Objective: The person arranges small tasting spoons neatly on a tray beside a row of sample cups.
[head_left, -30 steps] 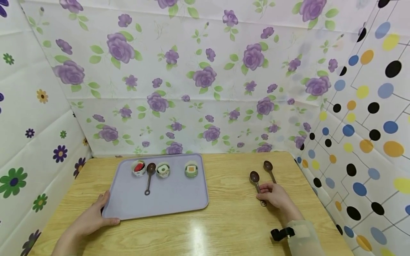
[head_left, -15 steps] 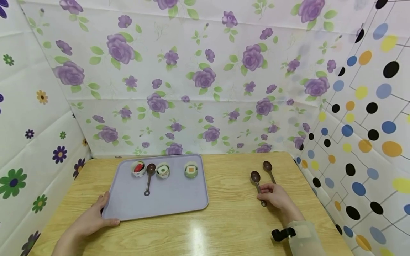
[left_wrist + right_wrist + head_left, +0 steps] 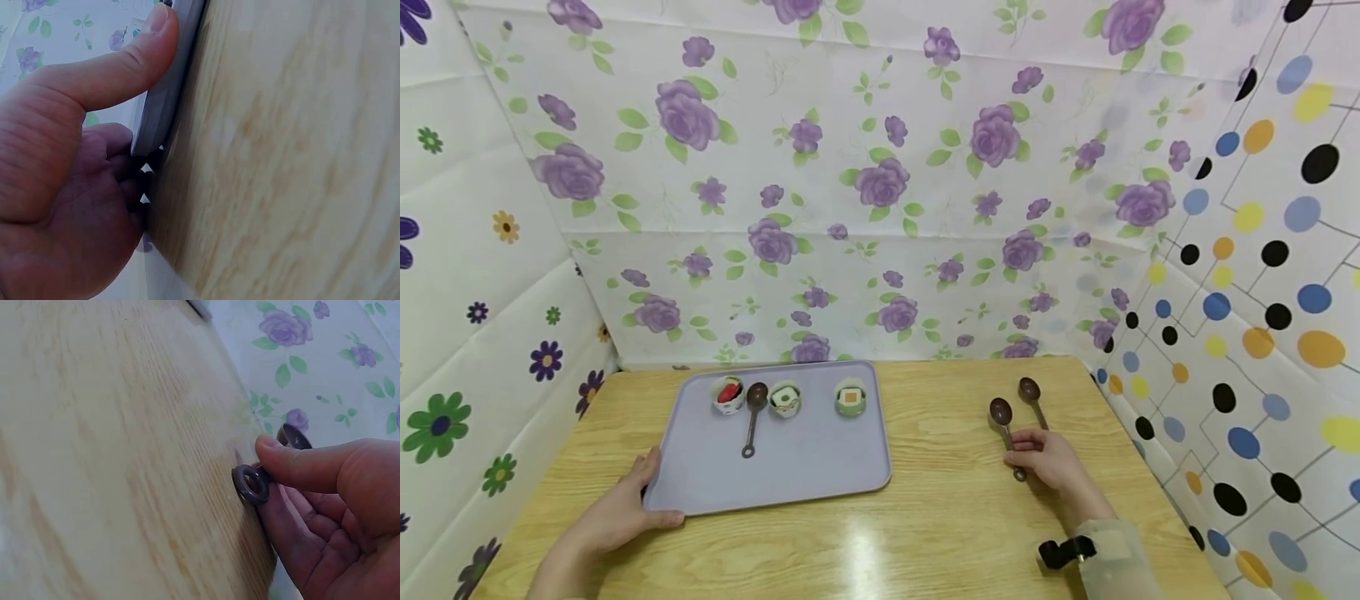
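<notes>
My left hand (image 3: 613,510) grips the near left corner of a lilac tray (image 3: 820,458). Its thumb lies along the front edge and the other fingers are at the left side; in the left wrist view they curl behind the tray corner (image 3: 153,119). On the right, my right hand (image 3: 1051,460) pinches the handle of a brown spoon (image 3: 1001,412) between thumb and fingers. The ring end (image 3: 240,482) of that handle sticks out toward the right wrist camera. A second brown spoon (image 3: 1029,390) lies just beyond the right hand, its lower handle hidden by the fingers.
Toward the tray's back stand a cup with red and dark pieces (image 3: 728,393), a cup with a white-and-green piece (image 3: 786,402) and a green cup (image 3: 850,402). A third brown spoon (image 3: 750,427) lies between the first two. Patterned cloth walls (image 3: 880,283) enclose the wooden table (image 3: 940,517).
The whole scene shifts very slightly with the head camera. Both hands keep their holds, and the spoons, cups and tray stay in place.
</notes>
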`<action>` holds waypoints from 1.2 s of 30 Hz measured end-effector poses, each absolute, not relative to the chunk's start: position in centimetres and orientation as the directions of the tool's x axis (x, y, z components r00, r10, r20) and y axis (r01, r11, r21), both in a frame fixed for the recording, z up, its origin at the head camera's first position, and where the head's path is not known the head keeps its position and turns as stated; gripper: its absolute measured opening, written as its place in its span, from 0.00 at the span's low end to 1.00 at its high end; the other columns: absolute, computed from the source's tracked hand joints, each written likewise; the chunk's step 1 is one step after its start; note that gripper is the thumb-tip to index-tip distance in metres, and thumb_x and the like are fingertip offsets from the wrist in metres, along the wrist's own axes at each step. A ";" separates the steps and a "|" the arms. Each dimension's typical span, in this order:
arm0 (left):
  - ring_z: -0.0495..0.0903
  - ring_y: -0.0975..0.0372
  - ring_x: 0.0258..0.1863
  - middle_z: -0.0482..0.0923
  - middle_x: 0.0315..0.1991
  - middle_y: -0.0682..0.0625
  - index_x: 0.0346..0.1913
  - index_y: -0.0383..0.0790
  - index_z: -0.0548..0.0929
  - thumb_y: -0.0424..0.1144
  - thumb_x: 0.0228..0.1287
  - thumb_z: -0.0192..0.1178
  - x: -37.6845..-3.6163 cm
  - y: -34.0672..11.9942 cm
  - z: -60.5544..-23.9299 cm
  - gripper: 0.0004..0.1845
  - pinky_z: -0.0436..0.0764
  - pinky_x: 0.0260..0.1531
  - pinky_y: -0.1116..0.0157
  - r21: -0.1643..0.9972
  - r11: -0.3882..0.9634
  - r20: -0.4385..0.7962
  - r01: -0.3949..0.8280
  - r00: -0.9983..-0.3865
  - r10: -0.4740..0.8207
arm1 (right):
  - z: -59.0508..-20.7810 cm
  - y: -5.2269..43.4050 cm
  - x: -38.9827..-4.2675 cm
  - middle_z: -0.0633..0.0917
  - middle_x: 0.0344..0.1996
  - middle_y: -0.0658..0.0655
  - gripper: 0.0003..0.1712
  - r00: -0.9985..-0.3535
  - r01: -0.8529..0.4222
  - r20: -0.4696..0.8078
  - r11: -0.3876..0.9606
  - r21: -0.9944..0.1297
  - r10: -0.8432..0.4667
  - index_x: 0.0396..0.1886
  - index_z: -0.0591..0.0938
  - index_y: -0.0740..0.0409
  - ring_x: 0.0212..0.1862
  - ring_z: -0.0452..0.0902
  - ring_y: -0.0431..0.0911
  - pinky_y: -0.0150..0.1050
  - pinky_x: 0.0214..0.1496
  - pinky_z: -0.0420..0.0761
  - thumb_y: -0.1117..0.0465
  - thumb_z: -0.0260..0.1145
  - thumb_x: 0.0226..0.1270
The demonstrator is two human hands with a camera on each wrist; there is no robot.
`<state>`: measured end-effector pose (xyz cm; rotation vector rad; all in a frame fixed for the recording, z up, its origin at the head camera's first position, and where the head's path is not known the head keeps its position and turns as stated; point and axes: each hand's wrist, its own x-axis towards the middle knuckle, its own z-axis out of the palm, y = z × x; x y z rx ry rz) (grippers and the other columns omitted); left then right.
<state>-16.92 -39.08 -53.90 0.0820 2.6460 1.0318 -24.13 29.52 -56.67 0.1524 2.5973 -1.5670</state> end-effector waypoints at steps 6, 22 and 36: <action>0.28 0.24 0.78 0.30 0.80 0.17 0.81 0.19 0.32 0.54 0.59 0.80 -17.0 -39.0 -53.9 0.74 0.36 0.73 0.25 0.679 0.732 -0.250 -0.056 -0.955 0.159 | -56.6 29.6 -23.9 0.91 0.41 0.60 0.20 -0.993 0.115 -0.115 0.436 -0.892 0.028 0.53 0.84 0.73 0.39 0.86 0.42 0.33 0.36 0.86 0.67 0.79 0.66; 0.28 0.23 0.78 0.29 0.79 0.17 0.80 0.18 0.32 0.53 0.59 0.80 -17.0 -39.0 -54.0 0.74 0.36 0.73 0.25 0.677 0.735 -0.246 -0.048 -0.955 0.165 | -57.3 29.5 -23.2 0.89 0.53 0.65 0.28 -0.986 0.157 -0.127 0.348 -0.924 0.108 0.64 0.81 0.74 0.44 0.86 0.37 0.29 0.44 0.86 0.65 0.77 0.70; 0.29 0.22 0.77 0.30 0.78 0.15 0.80 0.17 0.33 0.53 0.57 0.81 -16.9 -39.0 -54.0 0.75 0.36 0.72 0.24 0.672 0.740 -0.228 -0.037 -0.961 0.159 | -57.3 26.0 -23.3 0.89 0.54 0.65 0.28 -0.989 0.145 -0.141 0.292 -0.945 0.035 0.66 0.81 0.72 0.48 0.86 0.42 0.29 0.47 0.86 0.66 0.76 0.71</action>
